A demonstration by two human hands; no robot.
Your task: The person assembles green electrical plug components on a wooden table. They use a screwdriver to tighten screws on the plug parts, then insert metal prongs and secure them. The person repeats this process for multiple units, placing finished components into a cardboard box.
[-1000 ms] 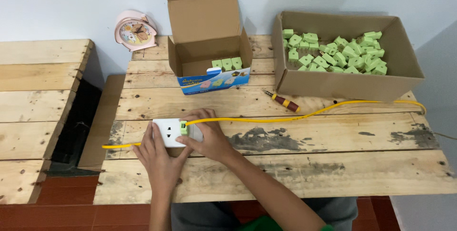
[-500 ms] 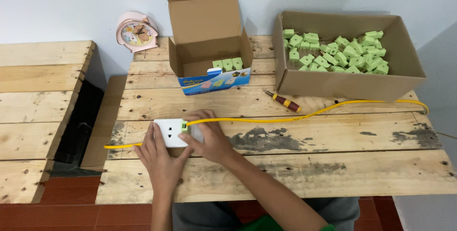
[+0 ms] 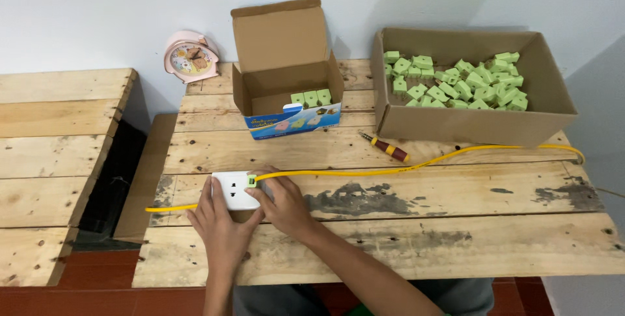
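Note:
A white socket block [image 3: 232, 189] lies on the wooden table [image 3: 423, 244], with a small green plug adapter [image 3: 251, 180] set into its right end. My left hand [image 3: 218, 223] holds the block from the near side, fingers along its left edge. My right hand [image 3: 281, 200] grips the right end, fingertips at the green adapter. A yellow cable [image 3: 403, 169] runs from the block across the table to the right edge, and a short stretch sticks out to the left.
A small open box [image 3: 284, 75] with a few green adapters stands behind. A large cardboard box [image 3: 469, 88] holds several green adapters at the back right. A screwdriver [image 3: 385, 146] lies between them. A pink clock [image 3: 190, 57] leans on the wall. A second wooden table [image 3: 52, 159] sits left.
Both hands stay on the socket block with hardly any movement; nothing else has shifted.

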